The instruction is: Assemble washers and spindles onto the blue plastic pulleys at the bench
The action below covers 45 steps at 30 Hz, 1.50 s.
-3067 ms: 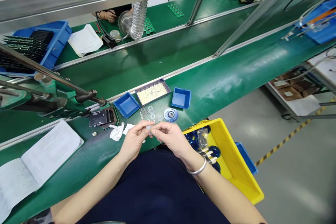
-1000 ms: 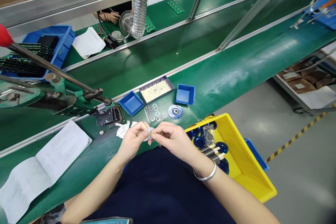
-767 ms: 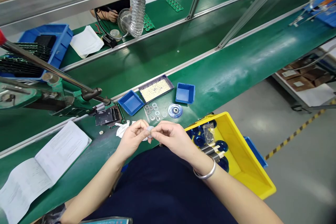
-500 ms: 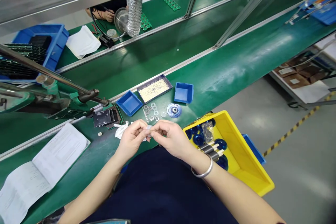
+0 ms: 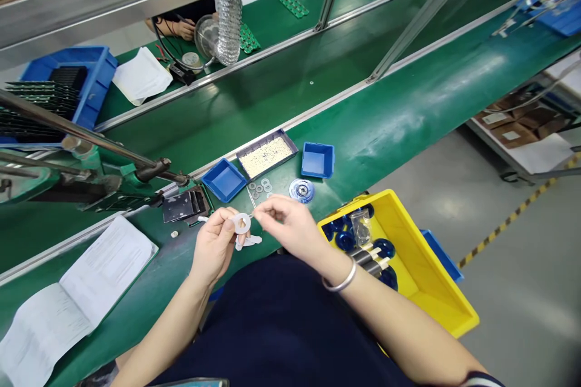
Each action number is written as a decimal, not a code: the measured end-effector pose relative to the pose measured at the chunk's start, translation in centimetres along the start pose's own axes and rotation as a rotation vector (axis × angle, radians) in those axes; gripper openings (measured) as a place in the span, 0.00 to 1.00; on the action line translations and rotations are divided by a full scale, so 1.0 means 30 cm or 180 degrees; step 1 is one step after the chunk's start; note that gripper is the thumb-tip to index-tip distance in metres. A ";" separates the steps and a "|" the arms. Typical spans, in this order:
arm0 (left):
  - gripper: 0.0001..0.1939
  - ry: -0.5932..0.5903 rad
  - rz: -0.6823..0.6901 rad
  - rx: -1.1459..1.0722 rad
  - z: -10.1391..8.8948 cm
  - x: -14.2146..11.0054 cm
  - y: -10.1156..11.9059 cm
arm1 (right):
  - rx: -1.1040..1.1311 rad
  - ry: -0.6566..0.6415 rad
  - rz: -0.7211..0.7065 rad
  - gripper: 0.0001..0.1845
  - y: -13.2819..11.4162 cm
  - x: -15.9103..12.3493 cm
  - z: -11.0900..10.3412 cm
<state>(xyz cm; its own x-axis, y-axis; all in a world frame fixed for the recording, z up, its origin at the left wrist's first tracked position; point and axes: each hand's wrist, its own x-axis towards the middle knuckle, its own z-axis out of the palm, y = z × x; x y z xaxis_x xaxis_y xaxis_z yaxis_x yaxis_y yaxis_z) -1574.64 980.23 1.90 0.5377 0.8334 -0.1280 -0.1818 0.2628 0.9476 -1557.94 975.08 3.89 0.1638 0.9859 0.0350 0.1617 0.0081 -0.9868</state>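
My left hand (image 5: 212, 247) pinches a flat white ring (image 5: 242, 224) between thumb and fingers, its hole facing me. Close to the ring's right edge is my right hand (image 5: 290, 227), thumb and fingertips pressed together; a tiny pale bit shows at their tips, too small to name. Under the hands lies a crumpled white cloth or glove (image 5: 249, 242). Beyond them, several metal washers (image 5: 259, 188) rest on the green bench by a thin metal rod (image 5: 251, 198). A round blue disc with a dark centre (image 5: 302, 191) sits to the right.
Two blue trays (image 5: 226, 180) (image 5: 318, 160) flank a shallow box of cream-coloured grains (image 5: 267, 156). On the right stands a yellow bin (image 5: 436, 278) with blue round parts. At left are a green press (image 5: 95, 172) and open papers (image 5: 97, 272). A co-worker's hand (image 5: 185, 29) shows across the bench.
My hands have moved slightly apart. The white ring, mostly covered by fingers before, is now turned into view in my left hand, and my right hand has shifted to its right edge.
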 end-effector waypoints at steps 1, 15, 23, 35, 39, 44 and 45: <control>0.13 -0.0024 -0.0041 -0.0089 0.000 0.001 0.004 | 0.0184 -0.0065 0.0089 0.06 -0.004 0.004 -0.018; 0.17 -0.0306 -0.0442 -0.0175 -0.009 0.002 -0.012 | -0.0022 -0.0443 -0.0071 0.07 -0.033 -0.039 -0.012; 0.16 -0.0459 -0.0519 0.0198 -0.026 0.010 -0.010 | -0.0107 -0.0709 0.0177 0.06 -0.024 -0.033 -0.013; 0.16 -0.0244 -0.0683 0.0672 0.003 0.001 0.000 | 0.0158 -0.0640 0.0452 0.07 0.003 -0.025 -0.005; 0.17 -0.0213 -0.0692 0.0317 0.023 -0.002 0.008 | 0.0389 -0.0639 0.0667 0.09 -0.010 -0.019 -0.003; 0.12 -0.0292 -0.0734 0.0125 0.020 -0.005 0.019 | 0.0794 -0.0745 0.0891 0.10 -0.029 -0.013 -0.011; 0.11 -0.0306 -0.0747 0.0153 0.017 -0.004 0.019 | 0.0905 -0.0779 0.0943 0.10 -0.029 -0.012 -0.012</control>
<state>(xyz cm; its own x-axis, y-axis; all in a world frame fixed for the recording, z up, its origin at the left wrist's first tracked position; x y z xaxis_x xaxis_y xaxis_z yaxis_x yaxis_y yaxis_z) -1574.41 980.03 2.60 0.6368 0.7015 -0.3199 -0.0046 0.4183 0.9083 -1557.79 974.66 4.81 -0.0770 0.9628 -0.2591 -0.1356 -0.2675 -0.9540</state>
